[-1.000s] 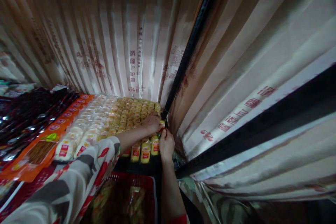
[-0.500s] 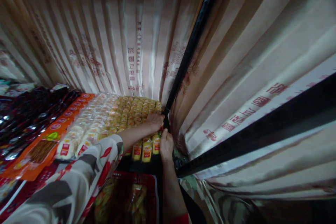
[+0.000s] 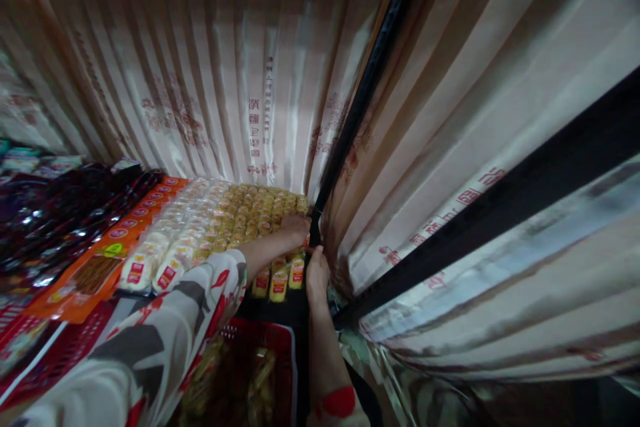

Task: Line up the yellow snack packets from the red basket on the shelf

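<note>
Rows of small yellow-wrapped snack packets (image 3: 279, 282) with red labels lie on a dark shelf. My left hand (image 3: 297, 229) reaches over their right-hand end, close to the black post. Its fingers are bent and closed, and what they grip is hidden. Just nearer to me is my right hand (image 3: 317, 275), at the shelf's right corner, thumb pointing up and fingers curled out of sight. I cannot make out what lies between the two hands.
White-wrapped packets (image 3: 136, 270), an orange snack bag (image 3: 97, 270) and dark glossy packs (image 3: 65, 213) lie to the left. Below is a red basket (image 3: 285, 337) holding yellow packs. A black post (image 3: 345, 140), a black rail (image 3: 475, 200) and pleated printed curtains (image 3: 225, 80) enclose the corner.
The view has shifted slightly, so shelf goods sit a little further right and the rail appears higher. Both hands stay at the same corner, with the left slightly nearer the packets.
</note>
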Motion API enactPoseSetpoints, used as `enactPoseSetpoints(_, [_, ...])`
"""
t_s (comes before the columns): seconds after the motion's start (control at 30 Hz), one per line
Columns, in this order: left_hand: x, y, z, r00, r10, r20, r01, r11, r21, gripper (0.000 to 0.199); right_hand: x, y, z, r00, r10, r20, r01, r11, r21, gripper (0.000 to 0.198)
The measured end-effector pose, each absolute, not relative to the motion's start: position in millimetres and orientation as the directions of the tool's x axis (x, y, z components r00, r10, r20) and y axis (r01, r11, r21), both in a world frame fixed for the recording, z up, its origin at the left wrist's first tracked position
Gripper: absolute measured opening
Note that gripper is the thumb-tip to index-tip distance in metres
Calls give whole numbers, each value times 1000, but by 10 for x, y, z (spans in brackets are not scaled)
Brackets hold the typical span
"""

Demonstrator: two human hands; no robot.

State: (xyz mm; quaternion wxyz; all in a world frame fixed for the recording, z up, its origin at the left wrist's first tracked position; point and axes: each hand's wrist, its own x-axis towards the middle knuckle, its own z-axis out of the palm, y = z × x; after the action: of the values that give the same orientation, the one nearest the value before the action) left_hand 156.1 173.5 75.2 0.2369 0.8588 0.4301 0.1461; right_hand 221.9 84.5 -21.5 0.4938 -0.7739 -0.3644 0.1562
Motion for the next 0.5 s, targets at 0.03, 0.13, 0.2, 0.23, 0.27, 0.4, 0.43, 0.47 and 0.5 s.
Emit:
enactPoseSetpoints(0.03, [1540, 1707, 785, 585, 810, 46, 687, -524, 503, 25, 2218, 838, -196, 691, 713, 116, 402, -246, -882, 66])
enactPoseSetpoints(0.13, [1405, 1582, 903, 593, 802, 65, 711, -560, 426, 25, 2183, 784, -90, 694, 706, 140, 396, -213, -893, 64])
enactPoseSetpoints(0.2, [1226, 1484, 977, 606, 791, 83, 711, -585, 390, 25, 2113, 695, 17, 679, 708, 194, 429, -168, -888, 59])
enactPoseSetpoints(0.23, [1104, 1436, 1007, 609, 788, 90, 712, -593, 376, 24, 2055, 629, 75, 667, 708, 234, 458, -141, -878, 55])
enactPoseSetpoints(0.27, [959, 1392, 1030, 609, 787, 101, 712, -599, 367, 24, 1977, 550, 131, 649, 708, 278, 492, -112, -864, 53])
enactPoseSetpoints(0.4, [233, 1237, 1035, 561, 814, 150, 728, -572, 378, 25, 1464, 183, 241, 496, 772, 398, 599, 27, -800, 42])
enactPoseSetpoints(0.43, [45, 1193, 1014, 519, 840, 158, 753, -537, 381, 25, 1299, 108, 228, 434, 812, 390, 595, 66, -801, 38])
enactPoseSetpoints(0.47, [-133, 1141, 985, 470, 869, 153, 781, -490, 387, 24, 1131, 51, 201, 358, 858, 367, 580, 104, -808, 35])
enactPoseSetpoints(0.5, [-295, 1082, 948, 421, 896, 143, 805, -441, 398, 24, 968, 13, 164, 295, 886, 357, 569, 137, -811, 32])
